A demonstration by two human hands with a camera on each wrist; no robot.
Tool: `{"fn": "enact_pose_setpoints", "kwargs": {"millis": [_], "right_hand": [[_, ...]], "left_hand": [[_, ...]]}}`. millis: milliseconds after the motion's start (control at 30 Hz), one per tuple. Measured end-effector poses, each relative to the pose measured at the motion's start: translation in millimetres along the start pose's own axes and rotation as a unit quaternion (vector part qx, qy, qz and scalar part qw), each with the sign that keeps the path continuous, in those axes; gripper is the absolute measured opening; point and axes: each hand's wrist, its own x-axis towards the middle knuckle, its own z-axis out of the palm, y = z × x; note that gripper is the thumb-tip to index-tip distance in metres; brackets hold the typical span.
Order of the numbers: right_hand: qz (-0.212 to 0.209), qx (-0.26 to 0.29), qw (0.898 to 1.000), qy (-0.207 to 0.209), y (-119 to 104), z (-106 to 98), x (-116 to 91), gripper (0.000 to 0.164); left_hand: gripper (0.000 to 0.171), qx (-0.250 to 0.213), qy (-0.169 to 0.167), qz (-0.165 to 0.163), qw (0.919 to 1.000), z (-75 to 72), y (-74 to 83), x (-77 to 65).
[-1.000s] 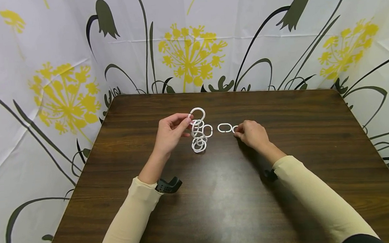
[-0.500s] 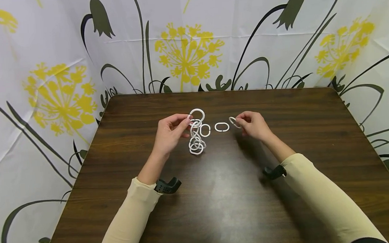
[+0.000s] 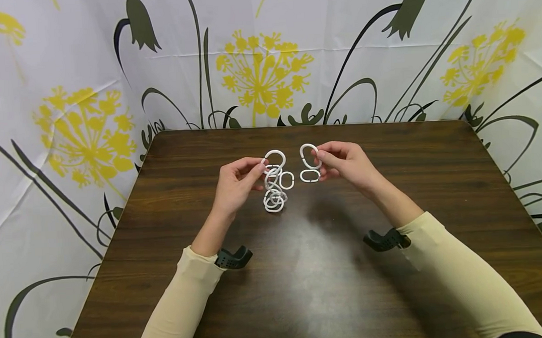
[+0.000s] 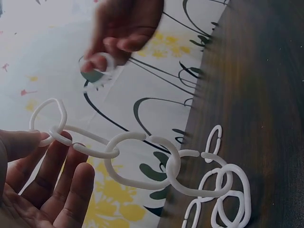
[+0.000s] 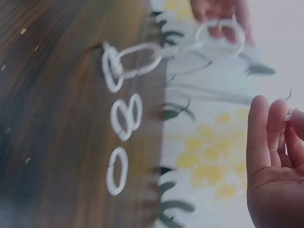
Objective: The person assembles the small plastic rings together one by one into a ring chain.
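Note:
My left hand (image 3: 237, 183) pinches the top link of a white plastic link chain (image 4: 140, 185) between thumb and fingers. From there the chain hangs down, and its lower links lie heaped on the table. In my right hand (image 3: 345, 165) a single white oval link (image 3: 303, 157) is pinched, raised above the table a short way right of the chain's top. A loose link (image 3: 310, 181) lies on the table below it. Another link (image 3: 287, 187) lies beside the chain. In the right wrist view the held link is mostly hidden by the fingers.
The dark wooden table (image 3: 303, 288) extends on all sides of the hands. Behind it hangs a white curtain (image 3: 171, 77) with yellow and green flowers, close to the far edge. Dark wrist bands with cameras (image 3: 234, 258) sit on both wrists.
My right hand has picked a link up off the table and carried it up and left toward the chain. My left hand stays nearly in place with the chain.

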Motion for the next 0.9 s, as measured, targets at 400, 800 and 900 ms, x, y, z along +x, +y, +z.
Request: {"fn": "enact_pose_setpoints", "kwargs": {"millis": [400, 800, 900], "right_hand": [[-0.111, -0.074, 0.991, -0.025, -24.6, 47.2, 11.0, 0.015], [-0.146, -0.185, 0.972, -0.019, -21.5, 64.2, 19.0, 0.013], [-0.152, -0.201, 0.967, -0.021, -19.9, 67.4, 18.9, 0.012]], "left_hand": [[0.022, 0.022, 0.001, 0.012, 0.9997, 2.4, 3.1, 1.3], [0.022, 0.037, 0.001, 0.025, 0.9990, 2.6, 4.8, 0.8], [0.022, 0.043, 0.001, 0.027, 0.9987, 1.9, 4.0, 0.0]]}}
